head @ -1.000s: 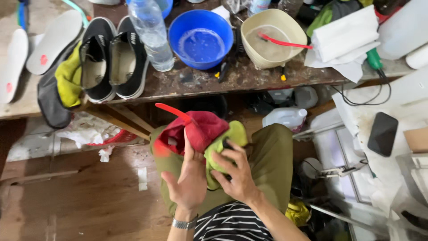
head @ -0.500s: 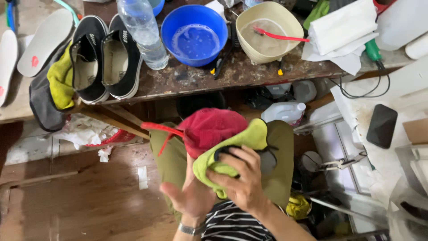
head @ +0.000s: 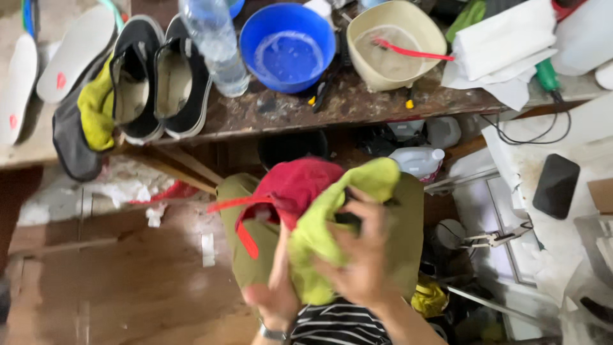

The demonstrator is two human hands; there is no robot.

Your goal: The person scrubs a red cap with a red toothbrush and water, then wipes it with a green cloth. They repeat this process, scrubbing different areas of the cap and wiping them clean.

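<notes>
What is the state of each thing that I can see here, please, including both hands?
Red cap: held over the lap, strap hanging loose.
Green cloth: bunched, pressed against the cap.
Left hand: under the cap, holding it.
Right hand: gripping the cloth.
Blue bowl: upright, wet inside.
Cream bowl: holds cloudy liquid and a red brush.
Black shoes: upright, insoles out.

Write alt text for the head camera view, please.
Both hands, left hand and right hand, hold a red cap and a yellow-green cloth over the lap. Above, a workbench carries black shoes and a blue bowl.
</notes>
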